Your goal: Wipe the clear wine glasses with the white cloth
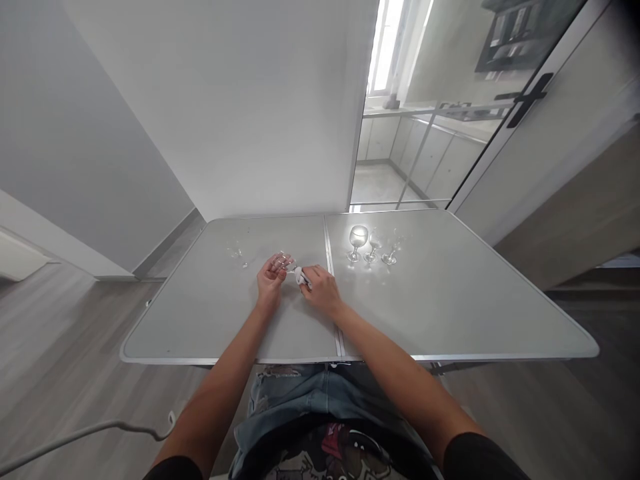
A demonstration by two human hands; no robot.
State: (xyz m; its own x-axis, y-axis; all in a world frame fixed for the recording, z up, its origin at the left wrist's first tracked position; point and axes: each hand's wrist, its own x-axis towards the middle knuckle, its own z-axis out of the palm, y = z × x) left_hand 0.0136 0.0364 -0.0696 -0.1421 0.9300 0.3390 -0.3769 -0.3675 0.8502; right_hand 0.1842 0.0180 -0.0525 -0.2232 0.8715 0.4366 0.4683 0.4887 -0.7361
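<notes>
My left hand (pixel 269 285) is closed around the bowl of a clear stemmed glass (pixel 284 259), which lies tilted sideways above the table, its stem end towards the right. My right hand (pixel 324 289) grips a small white cloth (pixel 301 277) at that end of the glass. The foot of the held glass is hidden by the cloth and fingers. Both hands are over the left half of the grey table (pixel 385 313), close to the centre seam.
Right of the seam, three stemmed glasses stand upright in a row: a bright one (pixel 359 236), a middle one (pixel 371 256) and a right one (pixel 390 257). Another clear glass (pixel 239 253) is at the left. A wall and a glass door (pixel 425 147) border the far edge.
</notes>
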